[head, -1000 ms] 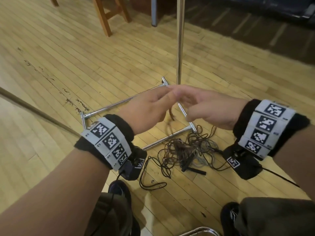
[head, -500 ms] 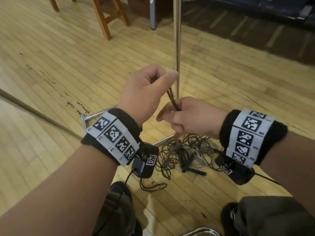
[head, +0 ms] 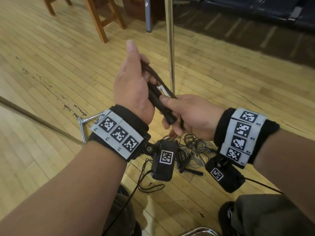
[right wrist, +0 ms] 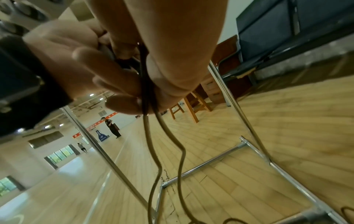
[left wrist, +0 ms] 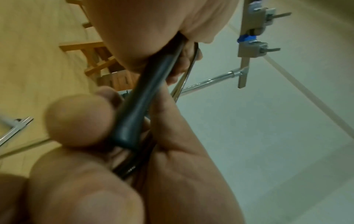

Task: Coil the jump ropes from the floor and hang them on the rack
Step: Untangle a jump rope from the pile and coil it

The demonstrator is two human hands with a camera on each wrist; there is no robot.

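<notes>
While both hands meet at the centre of the head view, the left hand (head: 134,89) stands upright with its thumb pointing up and its fingers curled round two dark cylindrical jump-rope handles (head: 158,99), which slant down to the right. Just below, the right hand (head: 189,114) grips the lower ends of those handles, thumb on top, fingers wrapped beneath. Seen from the right wrist, two thin brown cords (right wrist: 162,136) leave that fist and hang towards the floor. Seen from the left wrist, one handle (left wrist: 141,103) lies across the palm, blurred, with the thumb beside it. Lower centre of the head view, a tangled pile of thin dark jump ropes (head: 192,150) lies on the pale wooden plank floor (head: 51,65), partly behind the wrist cameras. A chrome tubular rack (head: 170,48) rises as a vertical pole at upper centre, its base bars lying on the floor at middle left. Wooden chair legs (head: 100,19) stand at upper left
</notes>
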